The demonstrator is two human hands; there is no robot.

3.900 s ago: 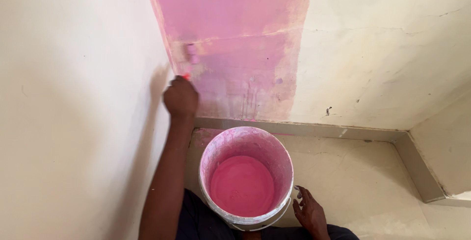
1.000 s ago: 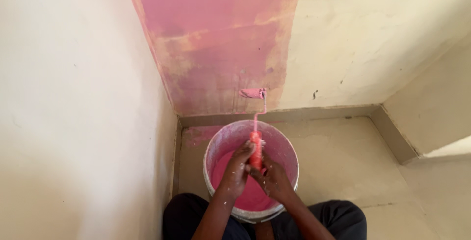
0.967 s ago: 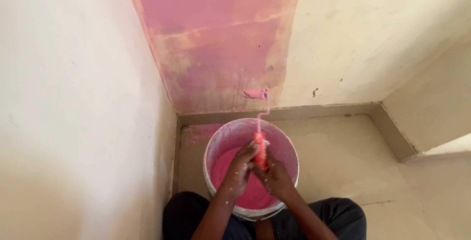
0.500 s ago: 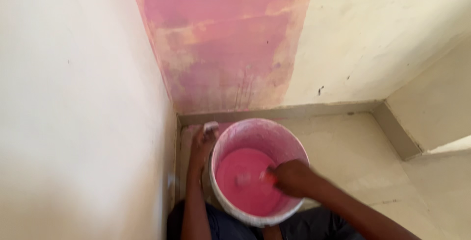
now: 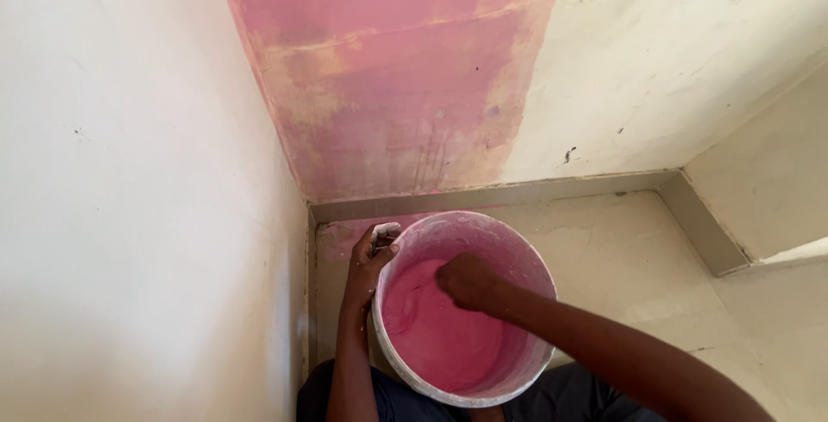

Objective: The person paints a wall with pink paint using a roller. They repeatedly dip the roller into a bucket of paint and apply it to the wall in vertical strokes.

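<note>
One white bucket of pink paint, left hand clamped on its rim, right hand fisted inside above the paint, contents of fist unclear, one pink wall patch behind the bucket

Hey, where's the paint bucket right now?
In the head view the paint bucket sits low centre on the floor by the wall corner, the left hand gripping its rim and the right hand reaching inside.

Right hand curled down inside the bucket, fingers and whatever they gripped out of sight beneath it, left hand masking the rim it clutched, right forearm cut by the lower edge, legs under the bucket mostly hidden.
</note>
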